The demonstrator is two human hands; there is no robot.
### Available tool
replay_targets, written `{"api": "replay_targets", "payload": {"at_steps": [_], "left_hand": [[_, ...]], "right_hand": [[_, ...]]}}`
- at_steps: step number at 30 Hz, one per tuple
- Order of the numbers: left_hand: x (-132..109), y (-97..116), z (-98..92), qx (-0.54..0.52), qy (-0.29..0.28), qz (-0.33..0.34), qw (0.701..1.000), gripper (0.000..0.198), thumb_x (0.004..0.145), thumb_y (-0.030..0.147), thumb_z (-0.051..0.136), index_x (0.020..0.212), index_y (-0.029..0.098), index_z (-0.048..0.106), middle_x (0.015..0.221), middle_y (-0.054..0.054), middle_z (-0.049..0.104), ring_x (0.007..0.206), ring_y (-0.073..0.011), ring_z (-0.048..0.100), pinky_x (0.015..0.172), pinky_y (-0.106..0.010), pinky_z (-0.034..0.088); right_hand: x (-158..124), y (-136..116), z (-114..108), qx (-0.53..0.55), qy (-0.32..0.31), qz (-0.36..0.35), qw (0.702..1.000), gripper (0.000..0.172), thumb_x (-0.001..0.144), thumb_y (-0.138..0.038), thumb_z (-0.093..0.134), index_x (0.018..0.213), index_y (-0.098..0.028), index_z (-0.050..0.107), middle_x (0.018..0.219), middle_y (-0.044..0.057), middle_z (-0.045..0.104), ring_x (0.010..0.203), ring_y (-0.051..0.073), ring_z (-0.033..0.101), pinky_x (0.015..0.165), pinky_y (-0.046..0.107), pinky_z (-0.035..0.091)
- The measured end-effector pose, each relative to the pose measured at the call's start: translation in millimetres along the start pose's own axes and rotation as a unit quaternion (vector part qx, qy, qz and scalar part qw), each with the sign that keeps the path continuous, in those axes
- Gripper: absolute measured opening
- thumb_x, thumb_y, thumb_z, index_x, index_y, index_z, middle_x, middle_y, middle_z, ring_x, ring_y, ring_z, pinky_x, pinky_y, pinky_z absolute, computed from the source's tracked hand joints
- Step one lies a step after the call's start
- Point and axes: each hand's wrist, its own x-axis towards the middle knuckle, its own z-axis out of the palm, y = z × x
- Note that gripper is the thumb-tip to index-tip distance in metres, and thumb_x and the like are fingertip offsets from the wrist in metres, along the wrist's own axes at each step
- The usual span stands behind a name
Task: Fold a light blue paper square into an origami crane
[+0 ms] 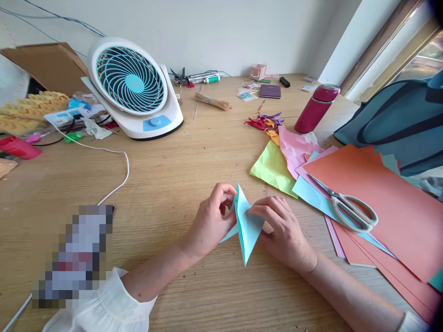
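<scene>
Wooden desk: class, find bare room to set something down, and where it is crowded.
The wooden desk is bare between the white round fan and the left hand and right hand holding folded light-blue paper. Crowded: orange paper sheets with grey scissors at right.

A pale wooden table stands against a plain white wall — thin cables run across it. At the right, a window lets in daylight.

Light blue folded paper; orange sheets; teal-white fan
</scene>
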Motion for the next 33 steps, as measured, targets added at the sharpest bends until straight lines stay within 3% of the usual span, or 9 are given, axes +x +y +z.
{"api": "replay_targets", "payload": {"at_steps": [3,6,9,13,15,18,23,29,33], "left_hand": [[2.0,-0.6,-1.5,-0.035,-0.029,-0.021,0.999,0.015,0.086,0.018,0.063,0.095,0.022,0.053,0.083,0.002,0.064,0.073,-0.0111,0.058,0.064,-0.021,0.043],[6.8,-5.9,-5.0,-0.129,-0.118,-0.068,0.982,0.013,0.091,0.024,0.059,0.103,0.021,0.055,0.086,-0.001,0.066,0.074,-0.0132,0.061,0.065,-0.023,0.047],[11.2,-15.8,-8.9,-0.067,-0.174,-0.043,0.982,0.013,0.090,0.021,0.060,0.102,0.020,0.060,0.096,-0.004,0.066,0.082,-0.0159,0.063,0.070,-0.026,0.049],[13.8,-25.8,-14.1,0.076,-0.114,0.094,0.986,0.033,0.083,0.015,0.068,0.114,0.024,0.060,0.118,-0.006,0.058,0.105,-0.0198,0.058,0.084,-0.029,0.048],[14.1,-27.0,-16.9,0.107,-0.109,0.135,0.979,0.026,0.087,0.016,0.064,0.111,0.025,0.061,0.114,-0.005,0.055,0.105,-0.0184,0.057,0.087,-0.029,0.047],[14.8,-28.8,-20.8,0.126,-0.146,0.159,0.968,0.010,0.092,0.017,0.059,0.096,0.024,0.066,0.105,-0.003,0.054,0.095,-0.0149,0.058,0.084,-0.026,0.047],[19.8,-39.9,-24.6,0.063,-0.170,0.162,0.970,0.014,0.093,0.012,0.058,0.093,0.021,0.068,0.101,-0.003,0.063,0.092,-0.0135,0.063,0.081,-0.024,0.047],[27.4,-37.1,-30.2,-0.012,-0.135,0.149,0.980,0.005,0.090,0.018,0.064,0.089,0.019,0.069,0.100,-0.005,0.070,0.094,-0.0171,0.067,0.085,-0.029,0.049],[30.3,-24.7,-39.0,-0.076,-0.045,0.101,0.991,0.008,0.089,0.025,0.068,0.086,0.019,0.063,0.098,-0.005,0.070,0.094,-0.0181,0.066,0.083,-0.029,0.049]], "right_hand": [[-1.4,-3.6,-1.0,0.029,-0.010,0.004,1.000,0.030,0.088,-0.006,0.053,0.112,-0.023,0.056,0.099,0.008,0.062,0.088,0.023,0.059,0.075,0.038,0.048],[-1.7,-9.8,-5.0,0.053,-0.056,-0.010,0.997,0.029,0.088,-0.016,0.061,0.116,-0.022,0.056,0.102,0.009,0.061,0.090,0.023,0.060,0.076,0.037,0.050],[-2.6,-13.5,-5.8,0.089,-0.132,0.013,0.987,0.034,0.089,-0.029,0.065,0.121,-0.021,0.056,0.106,0.010,0.061,0.089,0.022,0.061,0.075,0.035,0.051],[-3.4,-8.6,0.2,0.086,-0.150,0.097,0.980,0.020,0.098,-0.022,0.049,0.114,-0.021,0.059,0.102,0.008,0.061,0.082,0.018,0.061,0.073,0.031,0.050],[-3.1,-4.5,3.3,0.051,-0.116,0.119,0.985,0.019,0.097,-0.017,0.046,0.109,-0.020,0.061,0.101,0.009,0.062,0.085,0.019,0.061,0.075,0.032,0.050],[-2.9,-1.2,5.7,0.018,-0.098,0.138,0.985,0.014,0.095,-0.016,0.049,0.100,-0.020,0.062,0.092,0.007,0.064,0.079,0.018,0.060,0.070,0.030,0.048],[-1.3,4.6,0.0,0.000,-0.121,0.143,0.982,0.015,0.096,-0.018,0.050,0.089,-0.021,0.063,0.073,0.001,0.064,0.064,0.015,0.058,0.062,0.028,0.044],[10.1,17.8,-26.2,-0.023,0.020,0.165,0.986,0.023,0.099,-0.019,0.046,0.115,-0.021,0.063,0.115,0.008,0.067,0.099,0.020,0.066,0.084,0.033,0.053],[-1.9,-1.5,-20.5,-0.031,0.023,0.139,0.990,0.032,0.101,-0.021,0.041,0.128,-0.017,0.057,0.127,0.013,0.063,0.116,0.023,0.061,0.098,0.039,0.051]]}}
